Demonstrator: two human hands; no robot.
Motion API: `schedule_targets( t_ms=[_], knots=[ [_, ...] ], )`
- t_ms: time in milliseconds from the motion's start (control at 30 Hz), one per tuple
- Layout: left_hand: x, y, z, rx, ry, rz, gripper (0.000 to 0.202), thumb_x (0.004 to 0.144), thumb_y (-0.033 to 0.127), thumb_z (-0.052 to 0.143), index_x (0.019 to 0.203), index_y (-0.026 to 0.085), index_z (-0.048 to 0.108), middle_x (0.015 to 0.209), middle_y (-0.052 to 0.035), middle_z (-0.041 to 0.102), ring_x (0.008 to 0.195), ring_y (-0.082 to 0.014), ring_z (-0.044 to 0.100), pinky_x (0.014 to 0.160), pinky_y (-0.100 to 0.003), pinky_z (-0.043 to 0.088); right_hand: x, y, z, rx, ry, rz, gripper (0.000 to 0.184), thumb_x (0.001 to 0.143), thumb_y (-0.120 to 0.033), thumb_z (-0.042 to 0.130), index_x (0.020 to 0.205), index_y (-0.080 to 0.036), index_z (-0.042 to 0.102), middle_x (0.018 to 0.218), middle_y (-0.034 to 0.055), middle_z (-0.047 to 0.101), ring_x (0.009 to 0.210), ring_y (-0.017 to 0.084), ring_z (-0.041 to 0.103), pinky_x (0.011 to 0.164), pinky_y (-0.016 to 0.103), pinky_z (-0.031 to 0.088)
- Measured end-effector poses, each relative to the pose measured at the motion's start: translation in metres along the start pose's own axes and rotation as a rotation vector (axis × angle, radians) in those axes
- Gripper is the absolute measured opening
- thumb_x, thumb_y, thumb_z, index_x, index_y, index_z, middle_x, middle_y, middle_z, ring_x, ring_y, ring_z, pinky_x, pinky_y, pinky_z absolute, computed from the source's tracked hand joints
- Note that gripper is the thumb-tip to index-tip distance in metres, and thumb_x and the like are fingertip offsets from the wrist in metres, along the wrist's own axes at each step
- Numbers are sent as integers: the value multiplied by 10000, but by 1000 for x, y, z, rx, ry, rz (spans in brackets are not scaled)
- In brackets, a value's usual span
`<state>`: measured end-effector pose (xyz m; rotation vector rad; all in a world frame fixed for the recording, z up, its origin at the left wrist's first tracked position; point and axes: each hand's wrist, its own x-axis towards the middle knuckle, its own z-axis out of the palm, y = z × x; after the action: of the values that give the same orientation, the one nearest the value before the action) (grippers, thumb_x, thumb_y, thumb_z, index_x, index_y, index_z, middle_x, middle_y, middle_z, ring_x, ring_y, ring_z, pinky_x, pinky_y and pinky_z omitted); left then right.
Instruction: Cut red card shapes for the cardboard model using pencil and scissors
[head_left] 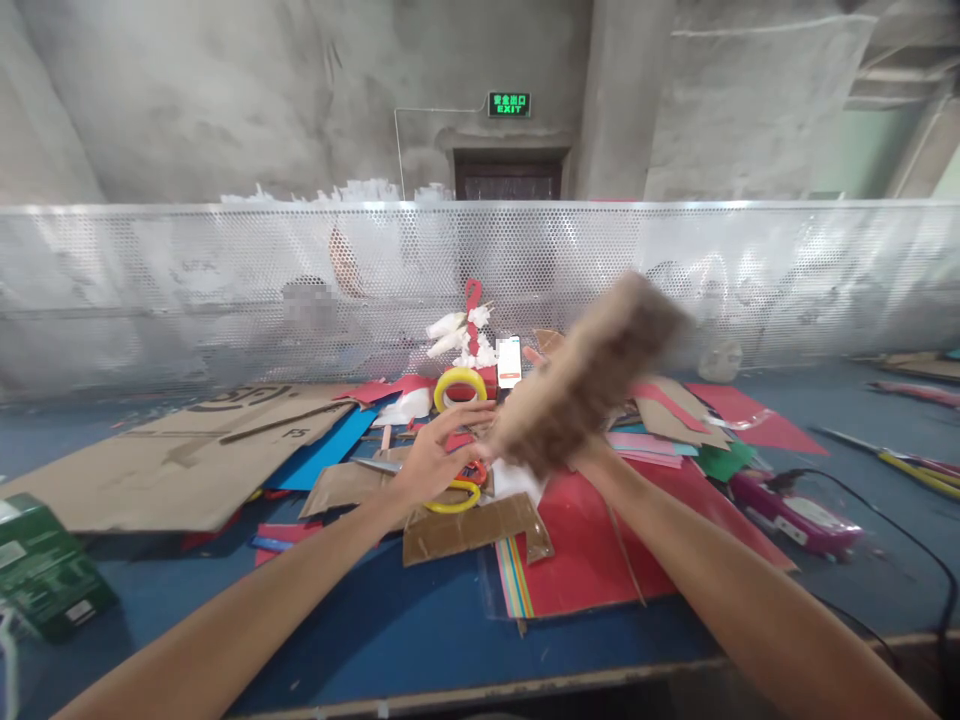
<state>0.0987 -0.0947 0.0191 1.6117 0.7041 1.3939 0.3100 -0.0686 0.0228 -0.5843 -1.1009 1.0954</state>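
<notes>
A thick, blurred brown piece of cardboard (585,385) is tilted in the air above the littered table, its upper end to the right. My left hand (439,455) is at its lower left end, fingers on the far side and thumb on the near side. Most of my right hand (534,356) is hidden behind the cardboard; only fingertips and the wrist show, and it supports the piece from behind. Below my left hand lie scissors (454,498) with yellow and orange handles. A roll of yellow tape (460,376) stands just beyond it.
A large cardboard sheet (172,460) and blue card (322,450) lie left. Red paper (592,560) spreads at the front right, near a pink corded device (795,515). A phone (508,362) stands by a white-flowered craft (472,335), before a perforated metal screen (390,290). A green box (56,570) is left.
</notes>
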Motion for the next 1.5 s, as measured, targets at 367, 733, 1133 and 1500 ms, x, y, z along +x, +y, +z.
schedule_targets(
  t_ms=[367, 733, 1133, 1500],
  knots=[
    [29, -28, -44, 558, -101, 305, 519, 827, 368, 737, 1301, 209, 594, 1361, -102, 634, 1304, -308, 553, 1145, -485, 392, 5, -7, 9, 29, -137, -193, 821, 663, -272, 884, 1339, -343, 423, 1054, 13, 730, 865, 206, 730, 774, 364, 620],
    [30, -28, -60, 522, -120, 379, 352, 924, 475, 620, 1135, 204, 544, 1145, -109, 648, 1128, -262, 633, 1007, -446, 499, 3, -11, 13, 46, 163, 17, 1163, 616, -239, 869, 1553, -315, 184, 824, -37, 715, 714, 167, 671, 630, 265, 589],
    [24, 20, -43, 1145, -252, 953, 468, 941, 317, 649, 1360, 235, 459, 1450, -151, 513, 1335, -308, 498, 1096, -513, 434, 15, -7, 2, 155, 205, 234, 980, 747, -67, 716, 1557, -297, 214, 751, -62, 663, 597, 99, 641, 548, 171, 596],
    [58, 36, -15, 1116, -424, 964, 355, 943, 342, 628, 1250, 225, 493, 1532, -164, 442, 1411, -330, 432, 1128, -554, 402, 21, 2, -4, 193, 252, 301, 859, 798, -78, 688, 1525, -254, 265, 740, -52, 612, 584, 85, 610, 553, 150, 593]
  ],
)
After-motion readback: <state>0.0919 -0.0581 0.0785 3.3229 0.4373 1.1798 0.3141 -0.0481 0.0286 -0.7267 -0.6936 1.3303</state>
